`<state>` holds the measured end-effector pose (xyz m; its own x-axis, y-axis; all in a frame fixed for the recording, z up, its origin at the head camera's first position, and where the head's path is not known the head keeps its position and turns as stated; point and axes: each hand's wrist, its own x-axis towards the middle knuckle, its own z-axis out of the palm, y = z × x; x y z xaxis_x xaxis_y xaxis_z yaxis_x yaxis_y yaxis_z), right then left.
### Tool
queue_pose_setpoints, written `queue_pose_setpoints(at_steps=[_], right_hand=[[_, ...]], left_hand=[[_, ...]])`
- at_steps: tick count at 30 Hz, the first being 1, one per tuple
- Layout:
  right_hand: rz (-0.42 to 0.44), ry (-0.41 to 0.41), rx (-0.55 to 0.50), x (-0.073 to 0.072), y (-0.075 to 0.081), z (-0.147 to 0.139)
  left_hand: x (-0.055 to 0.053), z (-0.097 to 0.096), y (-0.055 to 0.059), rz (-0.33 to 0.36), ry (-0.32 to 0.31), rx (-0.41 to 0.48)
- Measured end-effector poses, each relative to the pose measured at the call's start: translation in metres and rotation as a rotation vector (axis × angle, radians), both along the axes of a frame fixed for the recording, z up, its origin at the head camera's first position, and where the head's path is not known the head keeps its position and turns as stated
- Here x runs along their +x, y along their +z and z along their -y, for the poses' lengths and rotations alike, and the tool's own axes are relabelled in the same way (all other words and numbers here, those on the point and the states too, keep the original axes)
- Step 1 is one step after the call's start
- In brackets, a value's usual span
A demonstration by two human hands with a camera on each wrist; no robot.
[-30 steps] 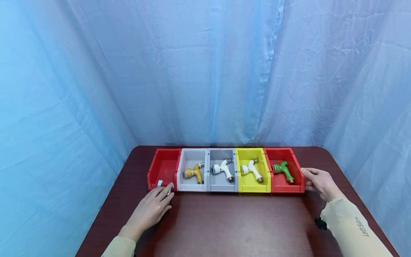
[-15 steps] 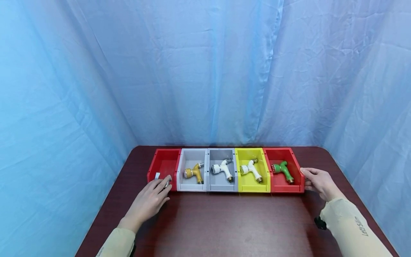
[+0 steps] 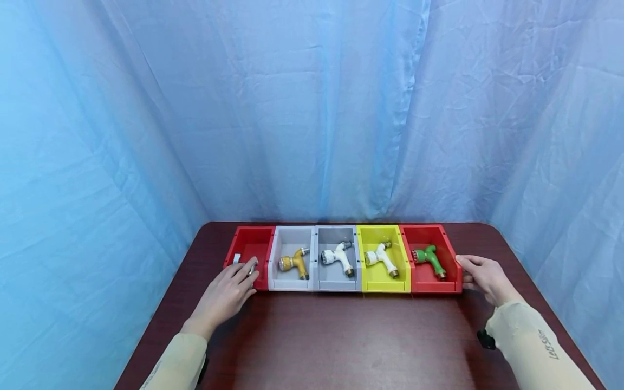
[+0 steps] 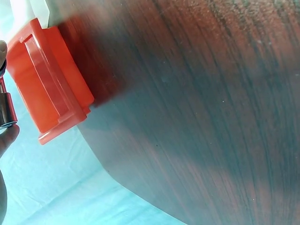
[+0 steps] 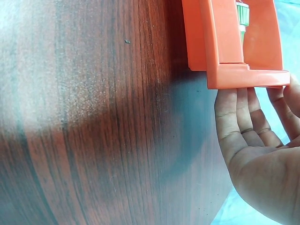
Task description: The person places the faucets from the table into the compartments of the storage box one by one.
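In the head view, my left hand (image 3: 221, 295) reaches over the front of the left red bin (image 3: 253, 244). Its fingers hold a shiny metal fitting (image 4: 6, 110), mostly hidden by the hand; a pale flat part (image 3: 236, 258) shows beyond the fingertips. At the far end of the row, my right hand (image 3: 489, 279) touches the outer side of the right red bin (image 3: 453, 271). Its fingers (image 5: 228, 115) lie fairly straight against that wall in the right wrist view, with the thumb side by the rim. A green tap (image 3: 431, 261) lies inside this bin.
Between the red bins stand a white bin (image 3: 291, 284) with a yellow tap (image 3: 296, 263), a grey bin (image 3: 336, 285) with a white tap (image 3: 338, 257), and a yellow bin (image 3: 385, 286) with another white tap (image 3: 382, 259). Blue curtains (image 3: 312, 108) surround the dark wooden table (image 3: 351, 336).
My left hand has moved forward, away from me, carrying the metal fitting from the left red bin's front edge to over its inside. My right hand has stayed on the right bin.
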<state>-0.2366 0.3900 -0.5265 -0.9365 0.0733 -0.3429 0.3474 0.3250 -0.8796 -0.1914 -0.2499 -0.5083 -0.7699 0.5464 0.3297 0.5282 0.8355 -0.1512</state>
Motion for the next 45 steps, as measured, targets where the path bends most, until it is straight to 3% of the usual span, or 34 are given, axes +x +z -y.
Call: queue_pose_setpoints(at_steps=[13,31,45], right_hand=[[0.003,-0.018,0.004,0.001,0.002,0.001],[-0.012,-0.023,-0.008,0.0,-0.003,0.001],[-0.002,-0.026,-0.005,0.0,-0.003,0.0]], left_hand=[[-0.011,0.004,-0.003,0.023,0.026,-0.011],[-0.024,0.004,-0.008,0.105,0.129,-0.049],[-0.035,0.0,-0.011,0.128,0.122,-0.048]])
